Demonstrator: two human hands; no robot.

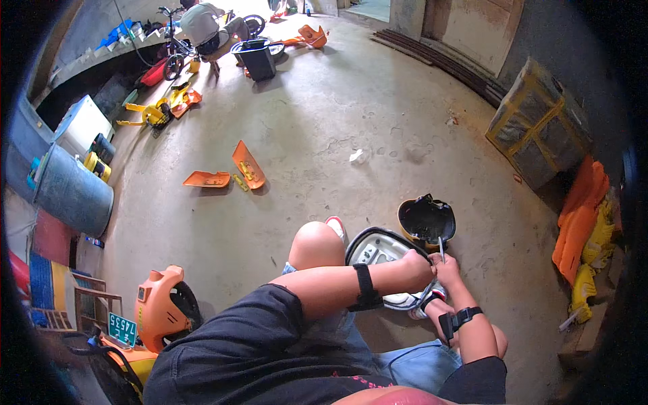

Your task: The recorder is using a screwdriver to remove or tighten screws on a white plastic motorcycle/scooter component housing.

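Observation:
My left hand is closed in a fist over the right side of a white shell with a black rim, which lies between my legs. What its fingers hold is hidden. Close against it, my right hand is closed around a thin grey metal tool that sticks up from the fingers; its exact kind is too small to tell. Just beyond both hands, an upturned yellow helmet with a black inside rests on the floor.
Two orange panels lie ahead on the concrete floor. An orange scooter body part stands at my left, near a blue barrel. A taped box leans at right beside orange panels. Far off, a person bends by a bike.

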